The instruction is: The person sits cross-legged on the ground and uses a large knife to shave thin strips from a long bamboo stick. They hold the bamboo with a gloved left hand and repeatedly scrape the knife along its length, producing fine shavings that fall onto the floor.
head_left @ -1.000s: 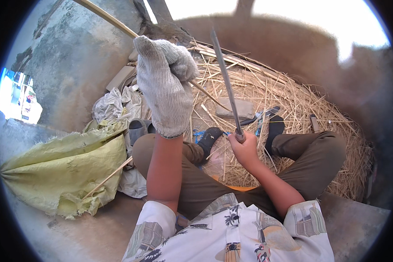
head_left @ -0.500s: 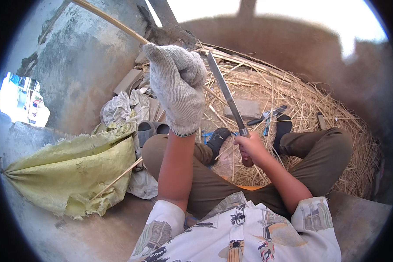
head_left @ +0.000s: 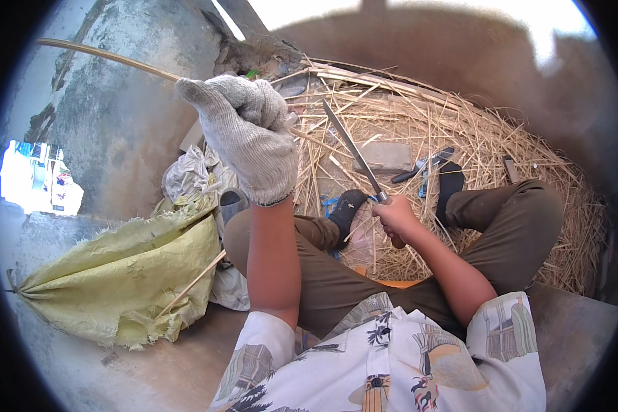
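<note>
My left hand (head_left: 244, 137), in a grey knit glove, is raised and closed round a long thin bamboo strip (head_left: 110, 55). One end of the strip reaches to the upper left; the other comes out past the glove and slopes down to the right toward the blade. My bare right hand (head_left: 397, 218) grips the dark handle of a long knife (head_left: 353, 146) in front of my lap. The blade points up and slightly left, and whether it touches the strip's end I cannot tell.
Loose bamboo shavings (head_left: 474, 144) cover the floor ahead. Among them lie a brick-like block (head_left: 386, 156) and a dark-handled tool (head_left: 419, 168). A yellow-green woven sack (head_left: 127, 275) is at the left, with another strip (head_left: 192, 283) across it. Walls rise left and behind the shavings.
My left hand has moved left and slightly down with the bamboo strip, whose far end now lies lower and farther left. The knife has tilted a little, still in my right hand.
</note>
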Demonstrator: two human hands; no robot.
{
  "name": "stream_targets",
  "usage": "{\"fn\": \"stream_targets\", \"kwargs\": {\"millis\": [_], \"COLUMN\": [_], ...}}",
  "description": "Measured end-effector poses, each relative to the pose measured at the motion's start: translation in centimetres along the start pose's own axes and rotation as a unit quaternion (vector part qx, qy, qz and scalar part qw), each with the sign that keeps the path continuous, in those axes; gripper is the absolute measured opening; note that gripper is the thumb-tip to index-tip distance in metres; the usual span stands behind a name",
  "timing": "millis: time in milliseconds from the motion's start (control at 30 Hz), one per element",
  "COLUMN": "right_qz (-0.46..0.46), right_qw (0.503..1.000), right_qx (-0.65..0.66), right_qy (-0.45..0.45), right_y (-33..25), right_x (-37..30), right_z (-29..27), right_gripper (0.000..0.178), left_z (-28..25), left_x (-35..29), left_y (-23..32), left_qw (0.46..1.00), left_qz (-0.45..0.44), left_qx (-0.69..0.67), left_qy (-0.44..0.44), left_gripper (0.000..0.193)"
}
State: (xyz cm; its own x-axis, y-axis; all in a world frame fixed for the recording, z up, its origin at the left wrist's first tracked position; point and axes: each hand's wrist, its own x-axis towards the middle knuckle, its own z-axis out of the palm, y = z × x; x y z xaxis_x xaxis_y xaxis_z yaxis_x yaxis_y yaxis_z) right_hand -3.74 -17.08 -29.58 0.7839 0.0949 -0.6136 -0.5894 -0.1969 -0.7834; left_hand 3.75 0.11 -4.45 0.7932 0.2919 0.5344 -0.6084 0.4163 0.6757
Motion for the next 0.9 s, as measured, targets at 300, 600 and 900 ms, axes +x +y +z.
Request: {"fn": "stream_targets", "kwargs": {"millis": [300,600,900], "right_qz": [-0.251,-0.061,-0.198], "right_qw": [0.958,0.964,0.963], "right_qx": [-0.081,-0.219,-0.113], "right_qy": [0.114,0.136,0.145], "right_y": [-2.0,1.1,0.5], "right_x": [-3.3,-0.2,-1.2], "right_z": [0.9,-0.3,1.3], "right_gripper": [0.023,0.024,0.024], "left_z": [0.1,0.6,0.8], "left_x": [0.0,-0.9,-0.7], "left_y": [-0.1,-0.1,-0.4], "left_qw": [0.999,0.989,0.989], "left_qz": [0.038,0.073,0.064], "left_qx": [0.027,0.102,0.087], "left_qy": [0.015,0.083,0.103], "left_gripper": [0.063,0.064,0.066]}}
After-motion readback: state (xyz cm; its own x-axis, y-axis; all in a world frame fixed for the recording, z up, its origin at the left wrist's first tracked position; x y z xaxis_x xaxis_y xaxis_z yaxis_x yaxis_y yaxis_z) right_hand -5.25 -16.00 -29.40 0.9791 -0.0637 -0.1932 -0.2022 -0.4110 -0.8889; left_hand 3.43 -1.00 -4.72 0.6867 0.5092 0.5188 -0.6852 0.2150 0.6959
